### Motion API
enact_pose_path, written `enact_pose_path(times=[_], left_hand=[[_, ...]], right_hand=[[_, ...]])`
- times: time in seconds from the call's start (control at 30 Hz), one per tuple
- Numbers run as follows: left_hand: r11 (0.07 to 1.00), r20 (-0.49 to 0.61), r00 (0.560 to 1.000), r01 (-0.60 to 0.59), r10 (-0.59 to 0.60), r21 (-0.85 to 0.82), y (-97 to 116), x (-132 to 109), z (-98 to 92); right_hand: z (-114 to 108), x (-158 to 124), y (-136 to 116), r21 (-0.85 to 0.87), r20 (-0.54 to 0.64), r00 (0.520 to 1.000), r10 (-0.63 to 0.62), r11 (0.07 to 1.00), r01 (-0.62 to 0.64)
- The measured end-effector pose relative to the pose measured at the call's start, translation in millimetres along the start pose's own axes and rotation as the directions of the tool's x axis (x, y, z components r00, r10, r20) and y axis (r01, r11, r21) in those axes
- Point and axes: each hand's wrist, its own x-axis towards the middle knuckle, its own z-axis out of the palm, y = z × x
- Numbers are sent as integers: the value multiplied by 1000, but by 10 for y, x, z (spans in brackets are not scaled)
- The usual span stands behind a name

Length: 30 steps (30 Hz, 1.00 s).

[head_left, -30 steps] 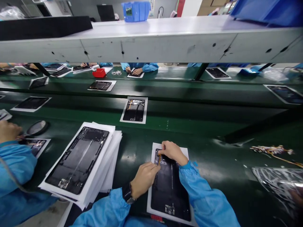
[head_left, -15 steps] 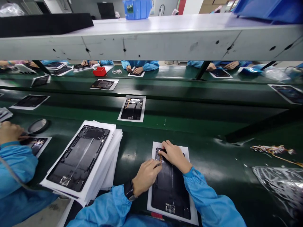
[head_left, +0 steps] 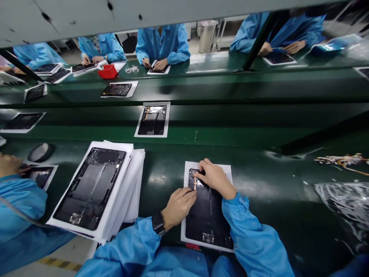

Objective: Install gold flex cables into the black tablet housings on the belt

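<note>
In front of me lies a black tablet housing (head_left: 207,215) on a white sheet (head_left: 184,231). A thin copper-coloured flex cable (head_left: 195,183) runs upright over the housing's upper left part. My left hand (head_left: 179,207), with a dark watch on the wrist, pinches the cable's lower end between its fingertips. My right hand (head_left: 215,179) reaches over the upper edge, its thumb and fingers closed at the cable's upper end. The contact under the right fingertips is partly hidden. A small board shows at the housing's lower end.
To the left rises a stack of white sheets (head_left: 123,200) topped by another tablet housing (head_left: 90,188). A co-worker's arm (head_left: 20,204) is beyond it. Another housing (head_left: 152,120) lies ahead. Cables (head_left: 343,159) and a clear bag of white strips (head_left: 346,204) lie right, near a dark post (head_left: 325,134).
The view has tilted down and shifted right. My left fingers have moved slightly down from the right fingers, and the copper-coloured flex cable now shows stretched between both hands.
</note>
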Motion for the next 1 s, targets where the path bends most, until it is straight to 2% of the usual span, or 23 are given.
enact_pose_path(times=[0.4, 0.53, 0.63, 0.73, 0.8, 0.87, 1.0], left_hand=[[1000, 64, 998, 10, -11, 12, 5, -17, 22], [1000, 109, 994, -13, 11, 19, 12, 19, -53], [1000, 188, 982, -7, 10, -15, 0, 50, -155], [997, 229, 973, 17, 1, -79, -33, 70, -231], [997, 258, 966, 16, 5, -80, -52, 85, -259], [998, 294, 956, 5, 13, -62, -59, 107, -283], [997, 348, 936, -20, 45, -76, -55, 150, -355]], right_hand=[[-32, -23, -21, -3, 21, 1000, 23, 1000, -23], [-40, -26, -39, 0, 23, 999, 38, 999, -38], [-120, -72, -24, 101, -52, 998, 38, 994, -33], [-262, -198, 8, 302, -114, 994, 1, 953, 33], [-352, -327, 10, 390, -75, 997, -15, 920, 43], [-407, -482, -11, 419, -27, 1000, 4, 908, 8], [-393, -824, -84, 374, 10, 993, 121, 920, -116]])
